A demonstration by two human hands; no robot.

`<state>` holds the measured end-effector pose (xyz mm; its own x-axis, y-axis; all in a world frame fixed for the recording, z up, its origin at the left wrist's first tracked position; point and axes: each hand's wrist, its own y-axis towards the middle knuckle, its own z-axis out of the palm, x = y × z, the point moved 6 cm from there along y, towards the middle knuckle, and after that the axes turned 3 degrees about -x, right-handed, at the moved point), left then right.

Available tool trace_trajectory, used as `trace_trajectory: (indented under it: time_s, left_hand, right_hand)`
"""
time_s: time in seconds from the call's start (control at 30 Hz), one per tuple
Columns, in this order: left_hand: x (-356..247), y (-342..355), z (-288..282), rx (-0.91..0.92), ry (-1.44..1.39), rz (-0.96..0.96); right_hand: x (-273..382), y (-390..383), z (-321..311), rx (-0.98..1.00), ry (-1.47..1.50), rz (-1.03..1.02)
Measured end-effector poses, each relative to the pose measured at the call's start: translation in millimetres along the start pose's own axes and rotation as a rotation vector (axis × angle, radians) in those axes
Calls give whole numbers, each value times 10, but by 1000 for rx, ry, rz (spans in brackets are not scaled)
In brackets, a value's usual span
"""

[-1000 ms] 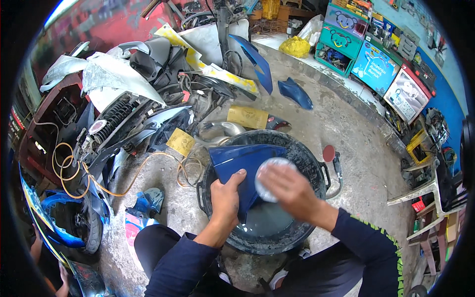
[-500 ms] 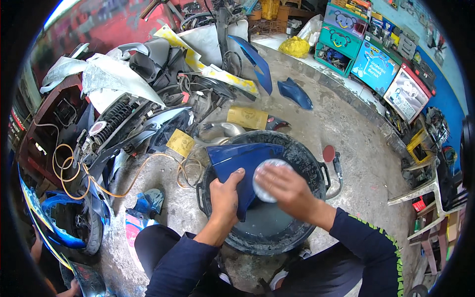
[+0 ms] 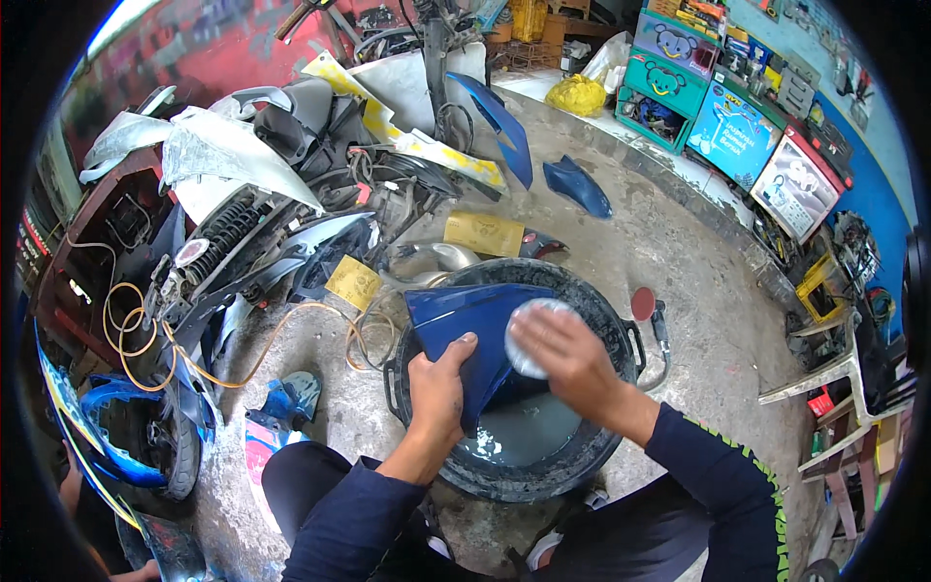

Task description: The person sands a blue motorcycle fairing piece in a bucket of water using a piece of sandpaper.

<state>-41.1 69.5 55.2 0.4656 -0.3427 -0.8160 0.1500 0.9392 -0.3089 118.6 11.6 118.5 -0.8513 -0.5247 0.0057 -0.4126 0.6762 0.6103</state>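
Over a round black tub (image 3: 606, 427) with cloudy water (image 3: 529, 427), a dark blue motorcycle body panel (image 3: 475, 312) is tilted. My left hand (image 3: 441, 388) grips its near edge, thumb on top and the other fingers hidden beneath. Flat against the panel's right part lies a round whitish pad (image 3: 526, 361), pressed there under the fingers of my right hand (image 3: 572, 364). The pad's exact kind does not show. The panel's lower tip hangs above the water.
Right of the tub lies a sander with a round red pad (image 3: 644, 304). Beyond the tub are sandpaper sheets (image 3: 485, 234) and a blue panel (image 3: 577, 186). A hose (image 3: 254, 373) coils at left beside heaped motorcycle parts (image 3: 233, 155). Another person's hand (image 3: 139, 572) shows at lower left.
My right hand and the pad have shifted slightly to the right and up across the panel. The panel's lower tip has risen a little, and bright glints show on the water.
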Motion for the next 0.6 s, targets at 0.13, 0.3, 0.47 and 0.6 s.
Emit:
trace_trajectory:
  time_s: [0.13,0.3,0.47,0.6]
  left_hand:
    - [6,-28,1,-24,10,-21]
    - [73,28,-61,-26,-6,-25]
    - [12,-4,-6,9,-33,1]
    - [71,-9,-10,12,7,-7]
  right_hand:
    - [260,-110,54,36,132,-141]
    - [-21,-27,20,-4,-58,-17]
    - [67,-40,4,-8,68,-51]
    - [137,-38,-4,2,139,3]
